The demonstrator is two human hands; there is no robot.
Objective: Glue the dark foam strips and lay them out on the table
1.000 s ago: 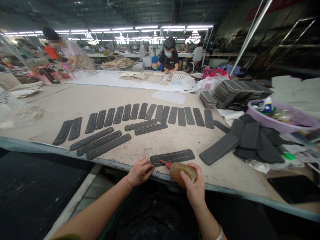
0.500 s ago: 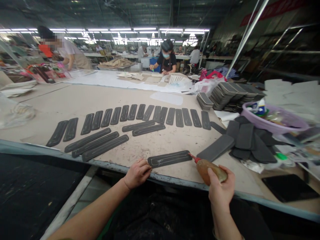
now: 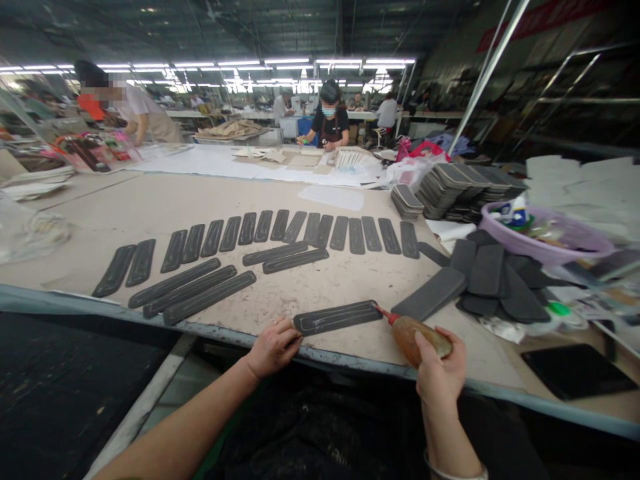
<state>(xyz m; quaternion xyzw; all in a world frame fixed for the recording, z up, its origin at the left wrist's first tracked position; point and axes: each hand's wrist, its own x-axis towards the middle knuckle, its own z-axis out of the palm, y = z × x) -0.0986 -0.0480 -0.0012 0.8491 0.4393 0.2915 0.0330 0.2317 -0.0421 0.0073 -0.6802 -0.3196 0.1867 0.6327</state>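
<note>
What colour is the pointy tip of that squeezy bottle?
Red: the pointed nozzle on the rounded amber bottle, seen best in the head view.

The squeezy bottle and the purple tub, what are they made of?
The bottle looks like slightly shiny, cloudy plastic, because light seems to pass through; the brown could be the plastic or its contents. The purple tub looks like smooth plastic: its rounded rim is one even colour.

A light-purple round plastic basin (image 3: 540,252) holds a blue-and-white container (image 3: 518,212). In front of the basin lies a flat black rectangular device (image 3: 577,371); far behind it, leftward, is a black-topped person (image 3: 330,125).
</note>
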